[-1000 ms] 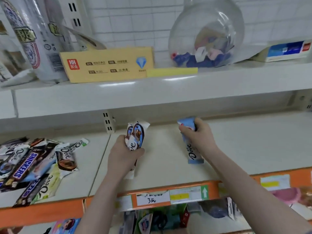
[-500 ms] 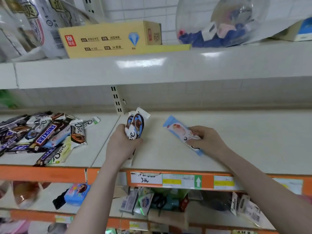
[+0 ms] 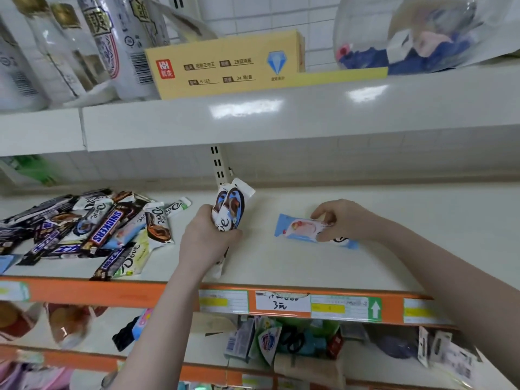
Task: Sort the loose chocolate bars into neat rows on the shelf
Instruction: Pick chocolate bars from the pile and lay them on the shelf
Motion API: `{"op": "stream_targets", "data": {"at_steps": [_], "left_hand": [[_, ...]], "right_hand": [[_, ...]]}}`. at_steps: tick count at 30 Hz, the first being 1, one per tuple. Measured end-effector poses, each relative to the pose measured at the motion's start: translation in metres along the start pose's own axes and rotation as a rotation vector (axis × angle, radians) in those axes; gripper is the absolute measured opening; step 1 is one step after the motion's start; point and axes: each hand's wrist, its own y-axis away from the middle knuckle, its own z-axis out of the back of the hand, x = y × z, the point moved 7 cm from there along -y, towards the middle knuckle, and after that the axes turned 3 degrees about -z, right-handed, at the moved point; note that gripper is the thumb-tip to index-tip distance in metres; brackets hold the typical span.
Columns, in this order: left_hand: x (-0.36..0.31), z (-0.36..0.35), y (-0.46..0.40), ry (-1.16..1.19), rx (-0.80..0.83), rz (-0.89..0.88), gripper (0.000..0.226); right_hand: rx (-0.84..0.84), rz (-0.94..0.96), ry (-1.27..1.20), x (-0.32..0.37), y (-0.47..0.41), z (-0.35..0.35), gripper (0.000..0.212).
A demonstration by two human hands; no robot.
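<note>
Shelf point(image 3: 394, 249) bare rightward; left hand point(image 3: 206, 243) grips bars point(image 3: 228, 211), right hand point(image 3: 342, 220) pinches blue bar point(image 3: 298, 228) (lying flat).

Loose bars point(image 3: 92, 232) lie piled left on the shelf point(image 3: 422, 220), one bar point(image 3: 298, 229) right.

Two hands were in view: the left hand point(image 3: 206, 240) gripped a small bunch of Dove bars point(image 3: 228, 209), count unclear; the right hand point(image 3: 342, 220) pinched one light-blue bar point(image 3: 298, 229). At nine o'clock lay one loose pile point(image 3: 92, 232), uncountable. One yellow box point(image 3: 225, 66) sat at twelve o'clock.
</note>
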Motion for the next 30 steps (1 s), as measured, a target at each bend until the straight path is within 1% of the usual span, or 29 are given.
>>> {"op": "stream_targets", "data": {"at_steps": [3,4,6,8,10,11,13,14,15,17,19,21,23,25,27,29,30], "left_hand": [[0.004,0.001,-0.005,0.001,0.006,0.001,0.035],[0.005,0.001,-0.007,0.005,0.007,0.002,0.036],[0.008,0.002,-0.01,0.015,0.005,0.003,0.036],[0.012,0.003,-0.012,0.027,0.002,0.006,0.037],[0.014,0.004,-0.014,0.045,0.004,0.007,0.036],[0.015,0.004,-0.014,0.053,0.006,0.006,0.036],[0.017,0.004,-0.016,0.062,0.011,0.008,0.035],[0.018,0.004,-0.017,0.063,0.012,0.008,0.035],[0.019,0.004,-0.018,0.064,0.012,0.006,0.035],[0.02,0.003,-0.019,0.066,0.013,0.001,0.036],[0.02,0.003,-0.02,0.073,0.013,0.004,0.037],[0.021,0.002,-0.022,0.083,0.014,0.008,0.037],[0.022,0.002,-0.023,0.094,0.017,0.009,0.036],[0.022,0.002,-0.023,0.099,0.019,0.011,0.036],[0.021,0.002,-0.024,0.1,0.023,0.01,0.035],[0.021,0.004,-0.024,0.09,0.019,0.008,0.035],[0.021,0.005,-0.024,0.086,0.017,0.007,0.034]], "right_hand": [[0.03,0.004,0.084,0.012,-0.01,-0.008,0.021],[0.027,0.009,0.075,0.015,-0.014,-0.011,0.021],[0.0,0.007,-0.038,0.018,-0.018,-0.013,0.022],[0.014,-0.031,-0.248,0.017,-0.017,-0.014,0.02],[0.131,-0.092,-0.413,0.014,-0.012,-0.017,0.022],[0.209,-0.117,-0.436,0.013,-0.009,-0.018,0.023],[0.355,-0.138,-0.419,0.011,-0.001,-0.017,0.025],[0.395,-0.127,-0.393,0.012,0.002,-0.015,0.03],[0.391,-0.106,-0.367,0.012,0.002,-0.011,0.034],[0.259,-0.058,-0.372,0.011,0.0,0.003,0.032],[0.086,-0.034,-0.456,0.006,-0.001,0.019,0.026],[-0.051,-0.049,-0.572,-0.003,-0.002,0.027,0.019],[-0.152,-0.075,-0.75,-0.013,-0.005,0.027,0.016],[-0.229,-0.065,-0.902,-0.015,-0.008,0.027,0.015],[-0.266,-0.034,-0.963,-0.01,-0.01,0.028,0.02],[-0.284,-0.016,-0.904,0.0,-0.012,0.028,0.024],[-0.299,-0.01,-0.834,0.005,-0.014,0.028,0.017]]}}
